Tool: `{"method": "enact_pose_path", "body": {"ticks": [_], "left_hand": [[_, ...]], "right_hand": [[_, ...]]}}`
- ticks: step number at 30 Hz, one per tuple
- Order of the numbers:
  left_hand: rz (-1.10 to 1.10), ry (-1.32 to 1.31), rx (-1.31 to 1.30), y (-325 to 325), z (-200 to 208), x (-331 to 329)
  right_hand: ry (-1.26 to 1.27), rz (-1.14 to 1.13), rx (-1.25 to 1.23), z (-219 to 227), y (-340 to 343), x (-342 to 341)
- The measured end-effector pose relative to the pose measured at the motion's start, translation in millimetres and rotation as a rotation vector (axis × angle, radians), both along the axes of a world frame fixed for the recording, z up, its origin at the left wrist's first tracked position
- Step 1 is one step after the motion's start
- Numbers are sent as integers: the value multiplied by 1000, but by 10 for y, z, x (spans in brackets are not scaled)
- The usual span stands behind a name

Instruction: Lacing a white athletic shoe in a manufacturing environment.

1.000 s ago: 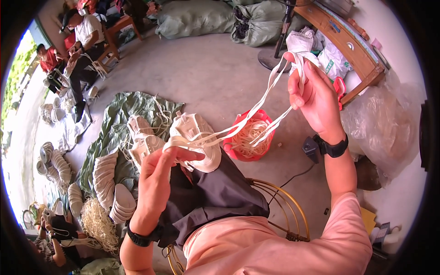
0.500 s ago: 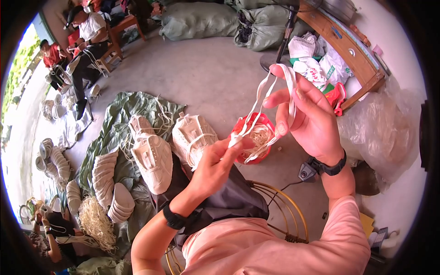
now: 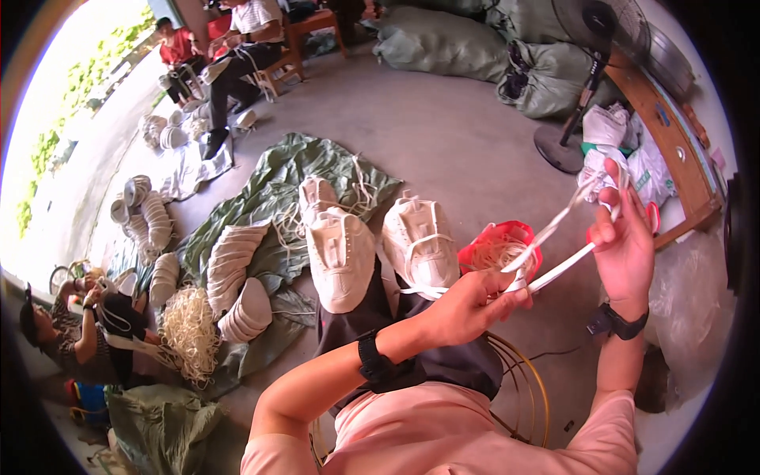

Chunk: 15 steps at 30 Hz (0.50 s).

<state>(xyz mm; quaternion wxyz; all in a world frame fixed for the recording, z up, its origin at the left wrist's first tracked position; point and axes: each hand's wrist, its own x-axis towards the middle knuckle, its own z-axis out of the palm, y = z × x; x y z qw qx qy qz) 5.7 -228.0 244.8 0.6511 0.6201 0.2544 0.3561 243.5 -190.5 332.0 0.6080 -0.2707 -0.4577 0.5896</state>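
A white shoelace (image 3: 554, 247) is stretched between my two hands. My left hand (image 3: 467, 305) pinches its lower end above my lap. My right hand (image 3: 625, 241) is raised to the right and grips the upper end. Two white sneakers rest on my dark-trousered knees: one (image 3: 340, 255) on the left and one (image 3: 418, 241) beside it, with lace running through its eyelets. A red basket (image 3: 491, 241) of loose laces stands on the floor just past my left hand.
Rows of stacked white shoes (image 3: 233, 273) lie on a green sheet (image 3: 273, 198) to my left, beside a heap of laces (image 3: 188, 332). Other people sit at the far left and back. Green sacks (image 3: 443, 39), a fan (image 3: 590, 71) and a wooden bench (image 3: 665, 134) stand behind.
My left hand left the shoe and came up to the lace by the red basket. My right hand has drawn away to the right, pulling the lace taut. Both sneakers lie on my knees.
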Motion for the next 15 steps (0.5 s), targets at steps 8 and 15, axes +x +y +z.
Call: {"method": "enact_pose_path", "body": {"ticks": [8, 15], "left_hand": [[-53, 111, 72, -340, 198, -588], [-113, 125, -81, -518, 252, -998]], "right_hand": [[225, -103, -97, -221, 45, 490], [283, -92, -130, -303, -68, 524]]}}
